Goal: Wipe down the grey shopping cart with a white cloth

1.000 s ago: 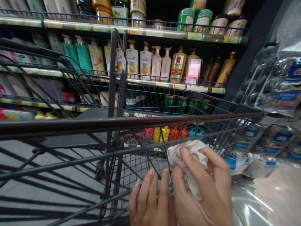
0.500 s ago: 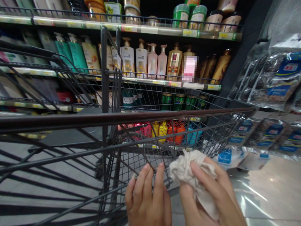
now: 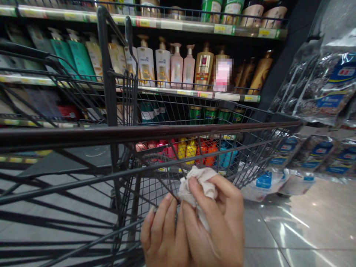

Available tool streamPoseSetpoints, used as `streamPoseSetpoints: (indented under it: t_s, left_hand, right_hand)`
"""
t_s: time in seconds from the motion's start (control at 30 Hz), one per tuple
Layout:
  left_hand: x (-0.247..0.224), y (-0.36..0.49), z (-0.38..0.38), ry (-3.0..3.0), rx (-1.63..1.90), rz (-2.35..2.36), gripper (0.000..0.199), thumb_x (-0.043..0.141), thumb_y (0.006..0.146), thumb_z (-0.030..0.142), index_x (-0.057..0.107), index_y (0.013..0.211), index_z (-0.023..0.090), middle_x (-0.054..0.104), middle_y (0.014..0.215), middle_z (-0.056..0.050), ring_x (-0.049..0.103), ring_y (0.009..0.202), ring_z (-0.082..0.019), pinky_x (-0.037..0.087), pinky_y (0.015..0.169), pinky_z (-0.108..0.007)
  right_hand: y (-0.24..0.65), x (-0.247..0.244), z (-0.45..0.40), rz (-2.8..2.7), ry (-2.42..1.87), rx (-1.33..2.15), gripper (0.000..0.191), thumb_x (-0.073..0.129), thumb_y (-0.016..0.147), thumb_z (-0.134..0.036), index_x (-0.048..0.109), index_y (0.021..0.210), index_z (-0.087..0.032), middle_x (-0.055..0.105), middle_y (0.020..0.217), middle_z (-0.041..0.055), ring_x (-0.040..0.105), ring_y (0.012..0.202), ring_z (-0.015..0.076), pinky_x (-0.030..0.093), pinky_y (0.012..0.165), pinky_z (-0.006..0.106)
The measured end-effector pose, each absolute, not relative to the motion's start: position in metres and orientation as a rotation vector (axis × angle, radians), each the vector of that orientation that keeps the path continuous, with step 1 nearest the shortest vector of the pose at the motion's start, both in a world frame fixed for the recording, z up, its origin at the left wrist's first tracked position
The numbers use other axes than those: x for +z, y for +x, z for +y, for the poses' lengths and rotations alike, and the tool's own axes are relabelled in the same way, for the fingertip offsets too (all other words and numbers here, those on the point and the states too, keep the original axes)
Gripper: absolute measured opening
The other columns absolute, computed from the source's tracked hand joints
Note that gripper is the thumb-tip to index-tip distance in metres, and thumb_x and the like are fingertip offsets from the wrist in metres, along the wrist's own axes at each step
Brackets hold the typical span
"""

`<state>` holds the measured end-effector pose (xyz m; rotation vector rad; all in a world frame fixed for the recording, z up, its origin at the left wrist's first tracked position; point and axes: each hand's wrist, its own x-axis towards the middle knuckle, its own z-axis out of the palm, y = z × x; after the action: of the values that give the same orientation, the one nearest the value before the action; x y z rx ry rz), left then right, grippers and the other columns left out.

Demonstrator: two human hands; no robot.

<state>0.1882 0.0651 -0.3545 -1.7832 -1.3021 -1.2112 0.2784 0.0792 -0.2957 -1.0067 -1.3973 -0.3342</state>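
A crumpled whitish cloth or tissue [image 3: 204, 181] is pinched between the thumb and fingers of my right hand [image 3: 219, 218]. Beside it, at the lower middle, my left hand [image 3: 164, 233] has its back to the camera and its fingers spread a little; nothing shows in it. The two hands touch. Both are in front of the side of a dark wire shopping cart, below its brown top rail [image 3: 172, 132]. The palm of my left hand is hidden.
Behind the cart, shelves hold pump bottles [image 3: 146, 63], green jars [image 3: 210, 115] and colourful bottles [image 3: 190, 151]. Clear bags with blue labels [image 3: 319, 154] hang at the right. Shiny floor tiles [image 3: 314, 222] show at the lower right.
My right hand has moved left with the cloth and now meets my left hand. My left hand has shifted slightly left. The view has shifted a little against the shelves and cart.
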Motion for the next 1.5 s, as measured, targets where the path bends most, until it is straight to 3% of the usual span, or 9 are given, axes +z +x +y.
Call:
streamPoseSetpoints:
  t_s: [0.23, 0.47, 0.57, 0.7, 0.8, 0.97, 1.33, 1.5]
  left_hand:
    - [-0.338, 0.179, 0.064, -1.81, -1.055, -1.225, 0.038, 0.052, 0.079, 0.025, 0.061, 0.113, 0.01, 0.062, 0.107, -0.015, 0.05, 0.112, -0.022, 0.016, 0.115, -0.037]
    - [-0.333, 0.186, 0.062, -1.774, -1.024, -1.299, 0.043, 0.06, 0.077, 0.024, 0.059, 0.12, 0.015, 0.062, 0.105, -0.011, 0.051, 0.109, -0.022, 0.022, 0.111, -0.037]
    - [-0.334, 0.187, 0.062, -1.745, -1.022, -1.305, 0.045, 0.063, 0.076, 0.025, 0.059, 0.12, 0.017, 0.063, 0.103, -0.01, 0.052, 0.107, -0.023, 0.024, 0.109, -0.038]
    - [-0.335, 0.188, 0.063, -1.737, -1.021, -1.3, 0.046, 0.064, 0.076, 0.025, 0.058, 0.12, 0.016, 0.061, 0.105, -0.011, 0.051, 0.107, -0.024, 0.023, 0.109, -0.039]
    - [-0.335, 0.188, 0.063, -1.732, -1.016, -1.303, 0.046, 0.064, 0.075, 0.025, 0.059, 0.12, 0.016, 0.06, 0.106, -0.011, 0.05, 0.107, -0.024, 0.024, 0.109, -0.039]
    - [-0.335, 0.187, 0.064, -1.72, -1.018, -1.28, 0.045, 0.065, 0.074, 0.024, 0.06, 0.118, 0.015, 0.059, 0.106, -0.011, 0.05, 0.106, -0.024, 0.023, 0.11, -0.039]
    - [-0.335, 0.19, 0.066, -1.716, -1.041, -1.302, 0.044, 0.066, 0.073, 0.023, 0.06, 0.115, 0.013, 0.058, 0.105, -0.012, 0.049, 0.107, -0.025, 0.02, 0.112, -0.039]
    - [-0.335, 0.19, 0.068, -1.699, -1.042, -1.276, 0.043, 0.065, 0.072, 0.021, 0.06, 0.114, 0.014, 0.058, 0.104, -0.012, 0.048, 0.107, -0.026, 0.02, 0.112, -0.04]
  right_hand:
    - [0.297, -0.317, 0.078, -1.513, -0.97, -0.349, 0.024, 0.063, 0.083, -0.014, 0.068, 0.106, -0.021, 0.06, 0.109, 0.0088, 0.064, 0.097, 0.0209, 0.061, 0.072, 0.031]
    - [0.308, -0.327, 0.071, -1.338, -1.005, -0.346, 0.017, 0.059, 0.084, -0.01, 0.07, 0.094, -0.018, 0.062, 0.1, 0.0079, 0.066, 0.088, 0.0155, 0.058, 0.063, 0.022]
    - [0.323, -0.315, 0.065, -1.23, -1.098, -0.397, 0.021, 0.064, 0.08, -0.011, 0.07, 0.098, -0.02, 0.063, 0.106, 0.0079, 0.066, 0.09, 0.0173, 0.057, 0.065, 0.024]
    - [0.33, -0.285, 0.075, -1.021, -1.055, -0.484, 0.04, 0.069, 0.077, -0.01, 0.064, 0.117, -0.018, 0.064, 0.114, 0.0111, 0.064, 0.102, 0.0235, 0.057, 0.08, 0.036]
    - [0.323, -0.273, 0.093, -1.088, -0.967, -0.496, 0.04, 0.065, 0.08, -0.007, 0.062, 0.119, -0.019, 0.065, 0.113, 0.0101, 0.063, 0.106, 0.0225, 0.056, 0.084, 0.038]
    - [0.314, -0.282, 0.106, -1.16, -0.954, -0.477, 0.031, 0.06, 0.081, -0.002, 0.066, 0.106, -0.019, 0.058, 0.113, 0.0082, 0.062, 0.103, 0.0185, 0.056, 0.082, 0.035]
    - [0.322, -0.307, 0.101, -1.183, -1.05, -0.385, 0.028, 0.058, 0.08, -0.004, 0.066, 0.104, -0.016, 0.061, 0.104, 0.0083, 0.063, 0.096, 0.0166, 0.057, 0.077, 0.031]
    - [0.324, -0.315, 0.093, -1.165, -1.144, -0.321, 0.022, 0.057, 0.079, -0.008, 0.068, 0.096, -0.015, 0.062, 0.102, 0.0077, 0.063, 0.091, 0.0147, 0.056, 0.07, 0.023]
